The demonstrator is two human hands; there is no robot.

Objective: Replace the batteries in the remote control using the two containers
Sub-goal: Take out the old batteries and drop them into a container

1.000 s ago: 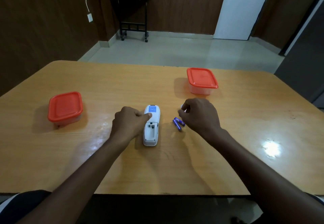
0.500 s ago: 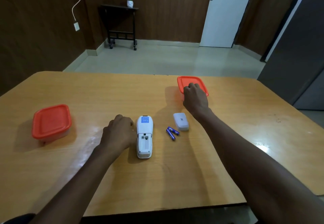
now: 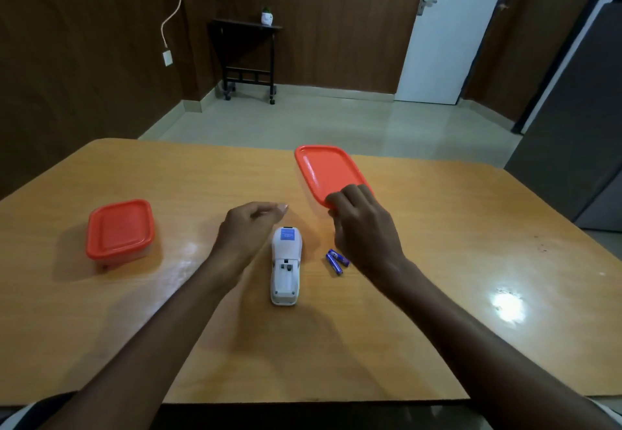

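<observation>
The remote control (image 3: 285,263) is white with a small blue label near its far end, and the two batteries (image 3: 336,260) beside it are blue-violet with white tips. Both containers carry plain orange-red lids, the left container (image 3: 119,232) and the right container's lid (image 3: 328,172). The table (image 3: 437,227) is a light yellowish wood grain with glossy white glare spots.

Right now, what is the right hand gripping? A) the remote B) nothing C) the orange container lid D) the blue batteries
C: the right hand grips the near edge of the orange container lid, tilted up; the two blue batteries lie on the table beside the remote.
</observation>
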